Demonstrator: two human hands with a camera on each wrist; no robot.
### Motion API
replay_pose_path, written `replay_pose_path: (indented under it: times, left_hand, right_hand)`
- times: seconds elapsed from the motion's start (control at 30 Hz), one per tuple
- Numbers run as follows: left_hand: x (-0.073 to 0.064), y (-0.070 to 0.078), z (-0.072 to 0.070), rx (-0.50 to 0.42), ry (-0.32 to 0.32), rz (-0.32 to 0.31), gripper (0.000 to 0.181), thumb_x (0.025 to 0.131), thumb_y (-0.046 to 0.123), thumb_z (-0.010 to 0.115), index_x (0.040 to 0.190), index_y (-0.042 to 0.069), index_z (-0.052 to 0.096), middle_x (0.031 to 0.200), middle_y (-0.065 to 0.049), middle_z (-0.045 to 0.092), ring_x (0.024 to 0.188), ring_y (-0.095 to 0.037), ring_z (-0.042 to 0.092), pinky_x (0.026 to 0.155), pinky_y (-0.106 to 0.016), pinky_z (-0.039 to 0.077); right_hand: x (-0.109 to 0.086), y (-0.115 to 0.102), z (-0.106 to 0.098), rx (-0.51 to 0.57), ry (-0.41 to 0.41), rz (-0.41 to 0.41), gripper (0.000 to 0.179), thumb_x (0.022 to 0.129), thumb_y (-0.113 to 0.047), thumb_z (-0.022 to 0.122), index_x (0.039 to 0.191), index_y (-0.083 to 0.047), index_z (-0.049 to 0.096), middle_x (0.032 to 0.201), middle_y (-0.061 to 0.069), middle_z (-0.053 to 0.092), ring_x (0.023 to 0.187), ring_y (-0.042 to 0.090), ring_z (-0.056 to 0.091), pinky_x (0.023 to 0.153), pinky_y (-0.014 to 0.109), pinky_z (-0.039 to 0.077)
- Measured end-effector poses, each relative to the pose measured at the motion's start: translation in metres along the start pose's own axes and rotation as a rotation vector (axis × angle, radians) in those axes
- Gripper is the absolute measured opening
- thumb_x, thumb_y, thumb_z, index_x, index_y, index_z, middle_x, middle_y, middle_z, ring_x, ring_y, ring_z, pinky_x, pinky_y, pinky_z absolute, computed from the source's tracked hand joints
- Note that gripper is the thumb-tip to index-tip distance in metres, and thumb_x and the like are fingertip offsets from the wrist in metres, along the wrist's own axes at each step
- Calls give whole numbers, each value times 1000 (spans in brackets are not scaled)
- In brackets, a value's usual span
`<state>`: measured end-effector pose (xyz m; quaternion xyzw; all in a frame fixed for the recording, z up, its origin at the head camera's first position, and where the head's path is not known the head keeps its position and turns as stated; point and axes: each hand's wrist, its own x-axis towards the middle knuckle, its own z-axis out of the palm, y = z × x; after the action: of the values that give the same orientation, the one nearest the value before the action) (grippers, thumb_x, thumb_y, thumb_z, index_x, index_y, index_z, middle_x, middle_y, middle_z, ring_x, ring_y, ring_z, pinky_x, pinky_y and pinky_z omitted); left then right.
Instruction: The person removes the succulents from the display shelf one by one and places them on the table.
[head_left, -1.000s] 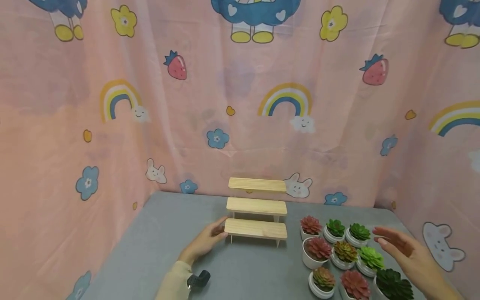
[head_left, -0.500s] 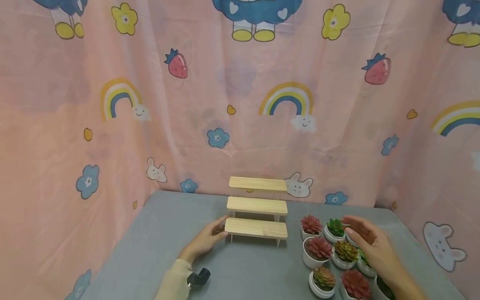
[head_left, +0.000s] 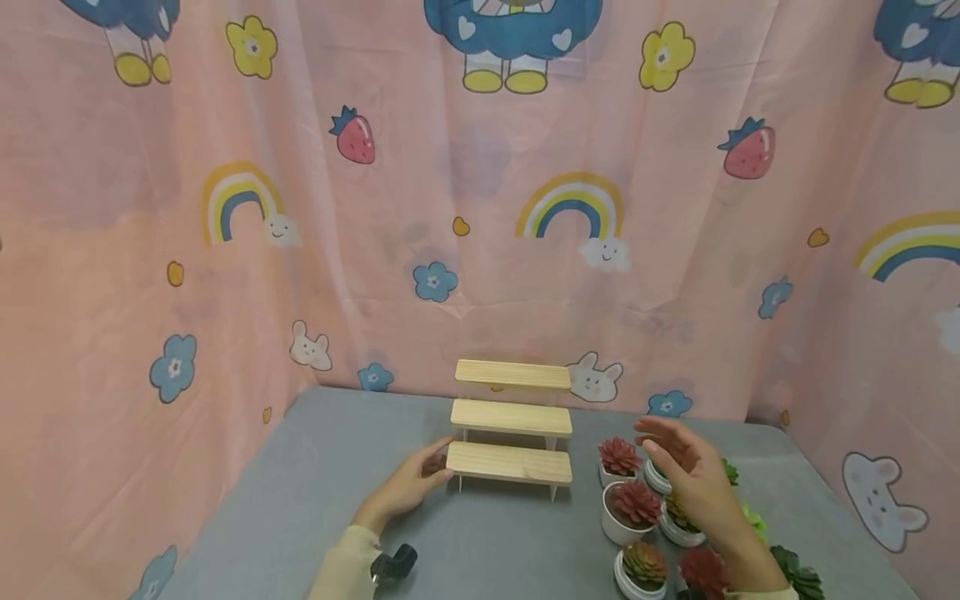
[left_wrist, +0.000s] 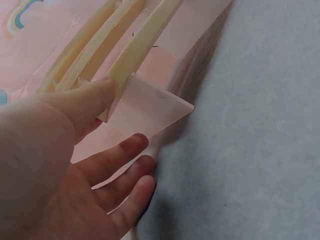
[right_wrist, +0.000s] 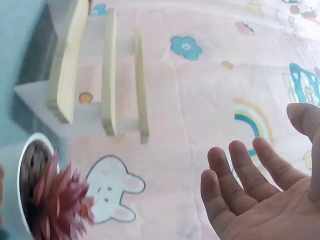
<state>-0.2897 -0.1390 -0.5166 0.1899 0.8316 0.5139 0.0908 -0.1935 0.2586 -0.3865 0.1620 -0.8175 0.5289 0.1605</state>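
Note:
A three-step wooden display stand [head_left: 510,462] with clear side supports stands toward the back of the grey table. My left hand [head_left: 405,483] pinches the left end of its lowest step; in the left wrist view the thumb [left_wrist: 95,102] lies against the step's end, and the other fingers spread beside the clear side panel [left_wrist: 150,105]. Over the potted succulents hovers my right hand [head_left: 693,483], fingers loosely bent and holding nothing. Nearest to it are a red succulent [head_left: 619,457] at the back left and another red succulent [head_left: 636,504] in a round white pot. Several pots are partly hidden beneath this hand.
An orange-green succulent [head_left: 645,564] sits at the front of the group, with a dark green succulent [head_left: 797,573] to its right. A pink patterned curtain [head_left: 375,250] encloses the back and sides of the table [head_left: 300,517].
My right hand has moved left from the right side of the pots to above their back left part. The left hand has stayed at the stand.

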Motion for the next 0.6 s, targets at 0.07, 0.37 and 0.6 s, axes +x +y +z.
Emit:
replay_pose_path:
  times: [0.07,0.37,0.6]
  left_hand:
    - [-1,1,0,6,4,-5,64,101,27,63,157,10,37,136,-21,62,126,-37,60,107,-58,47]
    - [-5,11,-4,41,33,-10,63,102,33,60,156,9,39,141,-23,58,128,-41,58,107,-61,46]
    - [-8,26,-13,84,128,2,55,104,23,57,154,10,42,140,-23,59,127,-40,56,109,-62,43]
  right_hand:
    - [5,-2,9,11,8,-3,33,106,-9,51,137,2,54,120,-29,62,109,-10,61,86,9,50]
    - [20,-5,39,132,-3,-34,31,106,-8,50,135,1,56,120,-23,65,108,-3,64,85,14,55]
    - [26,-3,55,132,36,-28,33,105,-9,52,134,5,55,117,-25,65,106,-5,63,75,18,53]
